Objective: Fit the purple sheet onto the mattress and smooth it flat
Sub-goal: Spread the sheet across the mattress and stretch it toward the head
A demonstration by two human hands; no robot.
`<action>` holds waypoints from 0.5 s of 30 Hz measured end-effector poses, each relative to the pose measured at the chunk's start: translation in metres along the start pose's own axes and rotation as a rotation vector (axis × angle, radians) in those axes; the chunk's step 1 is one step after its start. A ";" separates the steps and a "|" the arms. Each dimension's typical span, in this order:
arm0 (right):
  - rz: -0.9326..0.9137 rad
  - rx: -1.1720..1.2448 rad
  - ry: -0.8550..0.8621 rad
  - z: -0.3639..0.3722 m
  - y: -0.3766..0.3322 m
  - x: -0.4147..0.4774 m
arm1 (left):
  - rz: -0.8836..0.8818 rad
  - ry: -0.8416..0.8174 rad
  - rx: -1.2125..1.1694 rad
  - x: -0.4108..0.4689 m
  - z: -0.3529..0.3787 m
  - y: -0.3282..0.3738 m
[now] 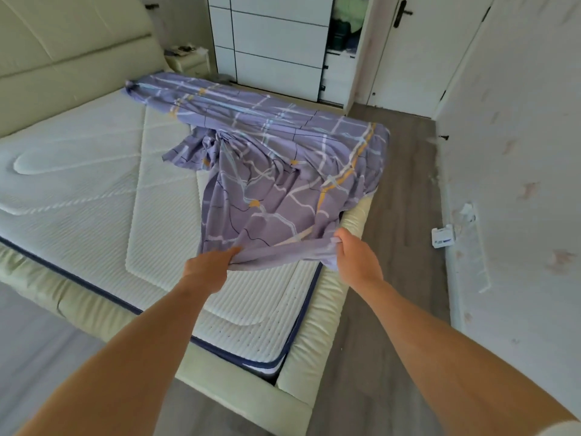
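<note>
The purple sheet [267, 171] lies bunched on the white mattress [94, 184], heaped over the mattress corner farthest from the cream headboard [63, 42] on the wardrobe [276, 42] side, with a long strip running back toward the headboard. Both hands pinch the sheet's nearest edge above the mattress: the left hand [209, 267] has its fingers curled into the hem, the right hand [356, 258] grips it just beside the padded bed frame [355, 221]. The hands are held apart with the hem stretched between them.
</note>
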State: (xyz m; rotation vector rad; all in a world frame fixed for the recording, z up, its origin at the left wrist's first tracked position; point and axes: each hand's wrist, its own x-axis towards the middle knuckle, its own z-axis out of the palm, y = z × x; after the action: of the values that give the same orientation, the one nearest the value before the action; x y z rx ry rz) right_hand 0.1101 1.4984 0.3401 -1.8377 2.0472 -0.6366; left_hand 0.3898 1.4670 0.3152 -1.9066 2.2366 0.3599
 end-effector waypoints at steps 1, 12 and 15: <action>-0.008 -0.028 -0.016 -0.005 -0.004 -0.002 | 0.035 0.032 -0.035 0.005 0.002 -0.002; 0.309 -0.384 -0.370 -0.007 -0.031 -0.070 | 0.443 0.069 -0.096 0.014 -0.035 -0.034; 0.405 -0.398 -0.224 0.002 -0.031 -0.089 | 0.468 -0.046 -0.126 0.006 -0.029 -0.033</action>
State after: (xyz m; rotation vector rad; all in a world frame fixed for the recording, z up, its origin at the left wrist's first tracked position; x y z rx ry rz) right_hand 0.1486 1.5844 0.3496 -1.5123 2.4067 0.0881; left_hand 0.4223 1.4481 0.3387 -1.3851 2.6678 0.6142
